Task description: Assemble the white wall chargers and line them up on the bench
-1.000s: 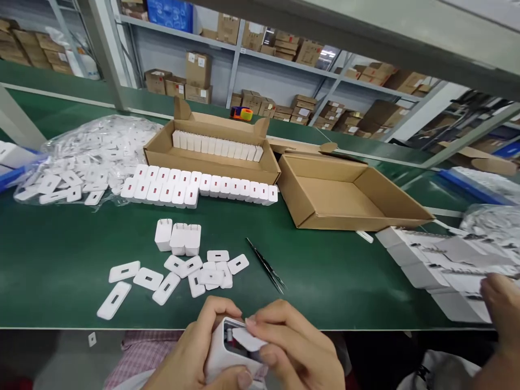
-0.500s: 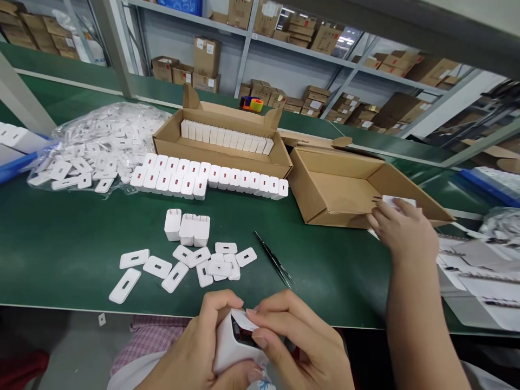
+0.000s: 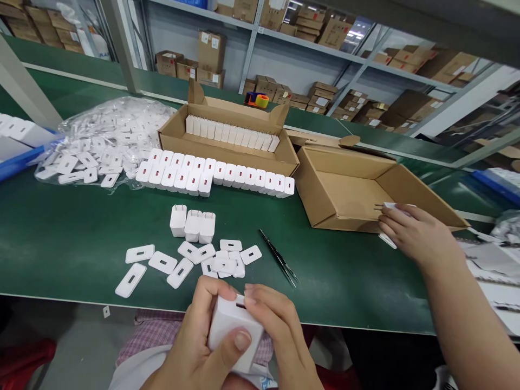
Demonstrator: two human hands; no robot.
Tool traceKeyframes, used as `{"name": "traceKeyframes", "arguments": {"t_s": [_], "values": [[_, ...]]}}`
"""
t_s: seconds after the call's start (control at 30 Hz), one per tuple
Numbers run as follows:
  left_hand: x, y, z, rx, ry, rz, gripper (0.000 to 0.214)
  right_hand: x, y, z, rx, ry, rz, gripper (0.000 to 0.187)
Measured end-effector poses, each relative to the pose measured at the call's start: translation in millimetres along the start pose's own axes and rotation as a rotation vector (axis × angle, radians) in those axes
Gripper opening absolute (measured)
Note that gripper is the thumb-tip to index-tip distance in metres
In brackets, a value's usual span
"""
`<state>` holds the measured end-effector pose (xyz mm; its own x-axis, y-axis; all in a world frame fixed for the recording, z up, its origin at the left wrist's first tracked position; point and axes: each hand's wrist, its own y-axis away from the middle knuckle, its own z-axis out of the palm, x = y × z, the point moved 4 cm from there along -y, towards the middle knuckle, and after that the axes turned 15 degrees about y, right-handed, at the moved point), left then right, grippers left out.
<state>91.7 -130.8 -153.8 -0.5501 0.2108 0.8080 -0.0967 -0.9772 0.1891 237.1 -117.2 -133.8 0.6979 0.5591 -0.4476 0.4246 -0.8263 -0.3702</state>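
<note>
My left hand wraps around a white USB charger, its thumb across the front face. On the charger's top end lies a white cover with a dark slot, and the fingers of my right hand press against that end and side. Both hands are just below the table's front edge. Loose white slotted covers are scattered on the table beyond. Behind them stand three white chargers with metal prongs up. Black tweezers lie to their right.
Rows of chargers with red ports stand before a cardboard box holding more. A clear bag of covers lies left. At right, another person's hand holds a pronged charger by an open cardboard box.
The white cover, tilted over the charger's dark opening before, now lies flat across it. My right fingers have moved from pinching the cover to pressing on the charger. The view has shifted slightly.
</note>
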Motion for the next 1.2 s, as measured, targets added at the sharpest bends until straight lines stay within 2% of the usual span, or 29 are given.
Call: {"name": "traceKeyframes", "arguments": {"t_s": [0.07, 0.17, 0.23, 0.3, 0.37, 0.43, 0.57, 0.67, 0.7, 0.77, 0.83, 0.9, 1.0, 1.13, 1.2], "values": [[-1.0, 1.0, 2.9, -0.021, 0.101, -0.024, 0.057, 2.2, 5.9, 3.4, 0.075, 0.016, 0.015, 0.067], [-2.8, 1.1, 1.8, -0.088, 0.129, -0.073, 0.054, 7.8, 13.0, 6.1, 0.11, 0.017, 0.029, 0.058], [0.7, -0.3, -1.8, -0.152, 0.021, -0.011, 0.048, 12.2, 15.0, 4.0, 0.142, 0.016, 0.037, 0.051], [8.0, -1.5, -5.7, -0.207, -0.157, 0.12, 0.045, 15.3, 13.5, -0.7, 0.178, 0.005, 0.035, 0.048], [14.4, -1.8, -9.2, -0.225, -0.267, 0.191, 0.053, 16.8, 8.5, -4.9, 0.174, -0.048, 0.047, 0.049], [16.9, -2.4, -11.8, -0.229, -0.241, 0.142, 0.067, 16.8, 1.2, -5.8, 0.114, -0.133, 0.09, 0.046], [11.9, -5.4, -13.7, -0.223, -0.004, -0.11, 0.081, 11.7, -12.6, 2.7, -0.03, -0.291, 0.178, 0.035], [10.4, -9.6, -15.7, -0.188, 0.062, -0.151, 0.082, 6.9, -18.0, 10.8, -0.068, -0.305, 0.166, 0.041], [11.8, -10.8, -16.2, -0.179, 0.066, -0.124, 0.082, 6.1, -18.6, 11.3, -0.035, -0.269, 0.144, 0.041], [15.9, -11.8, -16.0, -0.177, 0.085, -0.083, 0.077, 4.7, -17.3, 7.9, 0.114, -0.121, 0.044, 0.035], [21.6, -10.8, -14.5, -0.167, 0.093, -0.053, 0.059, 1.5, -12.2, 2.9, 0.294, 0.073, -0.126, 0.029], [29.1, -8.6, -12.3, -0.138, 0.064, 0.004, 0.036, -0.7, -5.4, 0.9, 0.41, 0.201, -0.277, 0.031], [37.1, -4.8, -7.0, -0.097, 0.012, 0.063, 0.025, -1.0, 1.7, 2.4, 0.481, 0.258, -0.38, 0.033], [30.6, -6.1, -1.5, -0.04, 0.048, -0.052, 0.031, -6.5, 6.1, 8.8, 0.584, 0.388, -0.47, 0.021], [25.1, -10.3, 0.2, -0.054, 0.079, -0.08, 0.033, -9.4, 4.0, 12.9, 0.577, 0.411, -0.467, 0.018]]}}
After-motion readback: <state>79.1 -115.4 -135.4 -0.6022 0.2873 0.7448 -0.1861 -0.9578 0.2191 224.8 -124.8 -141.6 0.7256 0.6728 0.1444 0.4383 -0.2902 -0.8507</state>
